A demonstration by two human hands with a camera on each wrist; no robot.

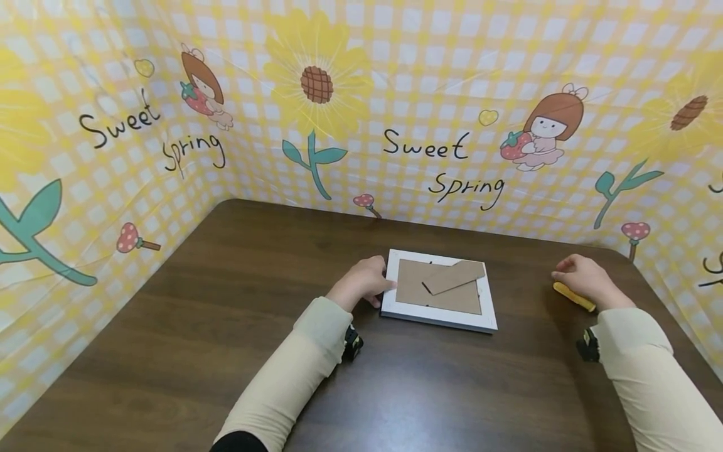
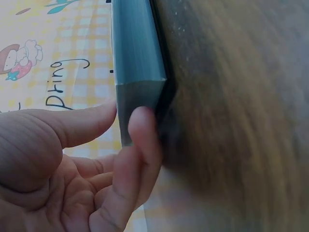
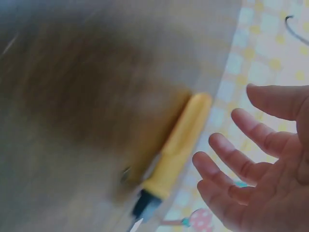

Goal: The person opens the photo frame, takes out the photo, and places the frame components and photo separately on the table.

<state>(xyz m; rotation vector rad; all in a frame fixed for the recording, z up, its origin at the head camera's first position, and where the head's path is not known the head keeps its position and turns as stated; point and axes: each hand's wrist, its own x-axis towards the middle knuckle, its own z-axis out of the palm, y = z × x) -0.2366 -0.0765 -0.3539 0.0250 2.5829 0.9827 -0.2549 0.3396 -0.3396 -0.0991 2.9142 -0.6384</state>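
Observation:
A white picture frame lies face down on the table, its brown backing board with a stand flap facing up. My left hand grips its left edge. In the left wrist view the thumb touches the back of the frame, and bent fingers rest against its side. Over at the right, my right hand hovers beside a yellow-handled tool. The right wrist view shows loosely spread fingers, holding nothing, apart from the yellow handle. That tool has a black collar and a metal tip, partly cut off.
The dark wooden table carries the frame and the tool. A yellow checked cloth printed with sunflowers stands up along its back and sides. Bare tabletop shows between the frame and the right hand.

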